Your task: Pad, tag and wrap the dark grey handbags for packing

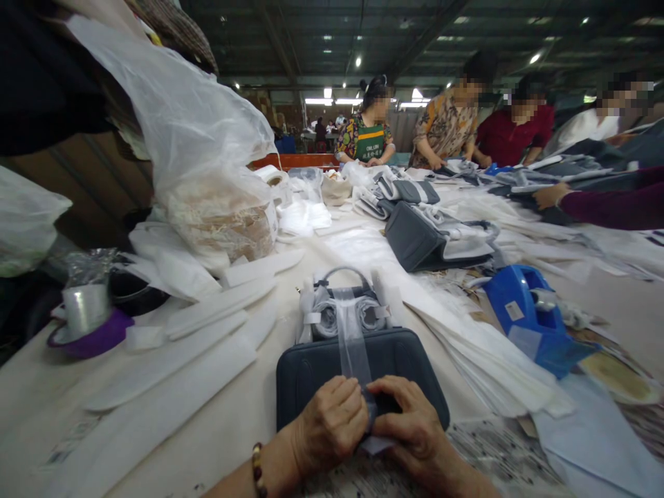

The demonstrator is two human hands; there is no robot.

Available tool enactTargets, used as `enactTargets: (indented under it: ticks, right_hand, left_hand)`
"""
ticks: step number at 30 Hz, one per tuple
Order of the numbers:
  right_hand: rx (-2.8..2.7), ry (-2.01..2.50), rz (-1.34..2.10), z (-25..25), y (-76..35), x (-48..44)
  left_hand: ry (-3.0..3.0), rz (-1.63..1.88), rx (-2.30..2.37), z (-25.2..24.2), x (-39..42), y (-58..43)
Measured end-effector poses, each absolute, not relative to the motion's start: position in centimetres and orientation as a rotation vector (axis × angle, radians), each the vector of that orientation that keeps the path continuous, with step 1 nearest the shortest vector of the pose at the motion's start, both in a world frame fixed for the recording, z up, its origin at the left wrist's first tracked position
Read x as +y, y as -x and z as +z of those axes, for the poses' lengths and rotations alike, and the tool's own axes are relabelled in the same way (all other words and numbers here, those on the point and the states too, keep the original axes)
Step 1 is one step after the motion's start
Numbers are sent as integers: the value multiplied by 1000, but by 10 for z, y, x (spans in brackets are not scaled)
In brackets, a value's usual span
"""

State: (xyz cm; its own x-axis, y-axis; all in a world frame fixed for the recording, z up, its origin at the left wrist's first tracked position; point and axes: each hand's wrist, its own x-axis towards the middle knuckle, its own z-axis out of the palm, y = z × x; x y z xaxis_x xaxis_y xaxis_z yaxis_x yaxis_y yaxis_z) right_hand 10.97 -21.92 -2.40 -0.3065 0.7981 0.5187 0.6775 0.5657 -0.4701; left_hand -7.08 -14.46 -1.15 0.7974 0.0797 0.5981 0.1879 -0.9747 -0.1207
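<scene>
A dark blue-grey bag (306, 373) lies on the table in front of me, its top handle (345, 271) pointing away. Clear plastic wraps rolled parts at its far end. Down the middle of the bag runs a translucent plastic strip (354, 339). My left hand (332, 418), with a beaded bracelet on the wrist, is closed on the strip near the bag's front edge. Right beside it, my right hand (412, 425) pinches the strip's near end between thumb and fingers. A small white piece (377, 445) shows under the right fingers.
White foam sheets (187, 373) lie to the left, with more sheets (482, 346) to the right. A blue tape dispenser (519, 311) stands at right, a purple bowl (98, 335) at left. Beyond are another grey bag (420, 235), a large plastic-wrapped bundle (223, 221) and several co-workers.
</scene>
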Motion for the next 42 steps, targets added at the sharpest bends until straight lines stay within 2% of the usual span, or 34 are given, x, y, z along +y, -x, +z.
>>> enactTargets:
  ticks: [7,16,32,39,42]
  right_hand:
    - [-2030,1148,216,-17,-109,-219]
    - [-2214,1035,94,-25,-90,-265]
    - [-2197,1011,135,-22,-69,-282]
    - [-2285,886,162,16,-80,-248]
    - [-2220,884,177,17,-87,-224]
  left_hand:
    - [2748,-1024,-220,-17,-151,68]
    - [2835,-763,-309,-20,-165,84]
    - [2924,-703,-380,-18,-165,87]
    - [2949,-702,-365,-19,-166,90]
    - [3012,-688,-380,-21,-166,95]
